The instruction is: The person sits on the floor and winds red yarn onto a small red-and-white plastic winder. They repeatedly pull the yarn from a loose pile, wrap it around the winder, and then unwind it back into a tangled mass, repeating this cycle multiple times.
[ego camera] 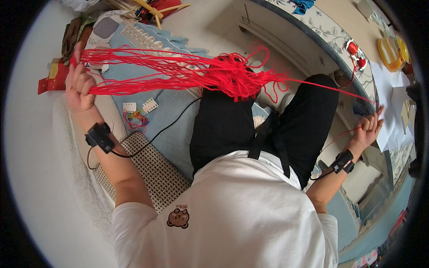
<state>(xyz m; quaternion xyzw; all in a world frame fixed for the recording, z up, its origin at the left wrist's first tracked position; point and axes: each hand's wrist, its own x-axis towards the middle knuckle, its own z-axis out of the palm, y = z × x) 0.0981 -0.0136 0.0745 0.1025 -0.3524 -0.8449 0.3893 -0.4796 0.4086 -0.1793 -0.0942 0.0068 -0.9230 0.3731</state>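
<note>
Stretched across the view is a loose hank of red yarn (231, 78), tangled in a clump above my lap. Its looped end hangs around the fingers of my left hand (80, 87), which is raised at the far left. From the clump a single red strand (330, 87) runs taut to my right hand (367, 129), beside the table edge. The fingers there are curled around the strand, with the index finger extended. A thinner tail of yarn (338, 136) trails below that hand.
At right, a patterned table (335, 43) holds two red thread winders (352, 48), white paper (385, 134) and a yellow-rimmed container (388, 55). Punched white cards (149, 105) with coloured threads (137, 117) lie on the blue sofa cover (167, 124). A black cable (167, 125) leads from my left wrist device (100, 137).
</note>
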